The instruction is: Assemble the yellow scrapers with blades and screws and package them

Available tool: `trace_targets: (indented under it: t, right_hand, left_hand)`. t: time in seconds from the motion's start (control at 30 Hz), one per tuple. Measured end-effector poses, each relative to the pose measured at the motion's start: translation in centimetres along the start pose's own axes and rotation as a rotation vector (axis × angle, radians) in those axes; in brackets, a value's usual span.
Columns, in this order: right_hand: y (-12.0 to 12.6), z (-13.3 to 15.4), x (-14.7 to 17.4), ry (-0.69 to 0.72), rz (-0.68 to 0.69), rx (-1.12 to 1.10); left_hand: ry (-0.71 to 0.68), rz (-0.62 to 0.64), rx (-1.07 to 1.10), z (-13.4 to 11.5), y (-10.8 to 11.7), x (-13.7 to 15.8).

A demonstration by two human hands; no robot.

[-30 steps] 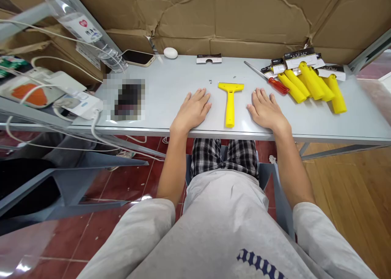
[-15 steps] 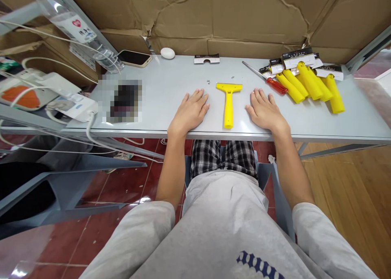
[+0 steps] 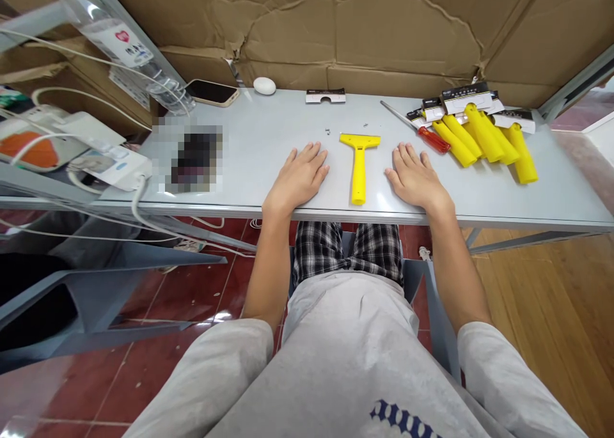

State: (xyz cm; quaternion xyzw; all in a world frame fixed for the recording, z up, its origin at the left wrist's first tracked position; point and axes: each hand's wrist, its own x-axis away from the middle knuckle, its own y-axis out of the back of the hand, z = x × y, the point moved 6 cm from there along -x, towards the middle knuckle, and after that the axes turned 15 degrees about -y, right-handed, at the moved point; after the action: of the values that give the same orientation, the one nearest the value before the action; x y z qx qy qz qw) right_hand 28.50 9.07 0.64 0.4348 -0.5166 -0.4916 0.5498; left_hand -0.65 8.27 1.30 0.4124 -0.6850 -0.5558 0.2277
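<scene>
My left hand [image 3: 298,176] lies palm down on the grey table [image 3: 249,169], fingers stretched out and holding nothing. On the other side, my right hand [image 3: 416,174] rests flat in the same way. Between them, touched by neither, is a yellow scraper [image 3: 359,169] with its wide head pointing away from me. Just beyond the scraper lie tiny screws [image 3: 327,131] in two small groups. A screwdriver [image 3: 430,139] with a red handle sits past my right fingertips. Further back is a small black-and-white card sleeve [image 3: 325,96].
Several yellow handles [image 3: 484,137] with card sleeves are piled at the right. A phone [image 3: 212,93] and a white rounded object [image 3: 264,86] lie at the back left. A plastic bottle [image 3: 119,45] and a power strip [image 3: 115,166] with cables occupy the left end. Cardboard [image 3: 364,35] lines the back.
Both hands stay flat in place and nothing on the table has been moved. Only the camera view has shifted slightly.
</scene>
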Motion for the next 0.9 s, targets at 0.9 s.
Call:
trace_targets:
  t: [0.9]
  right_hand:
    - [0.75,0.49,0.70,-0.021,0.006,-0.001]
  left_hand:
    - [-0.005,-0.023,-0.008,-0.22,0.27,-0.10]
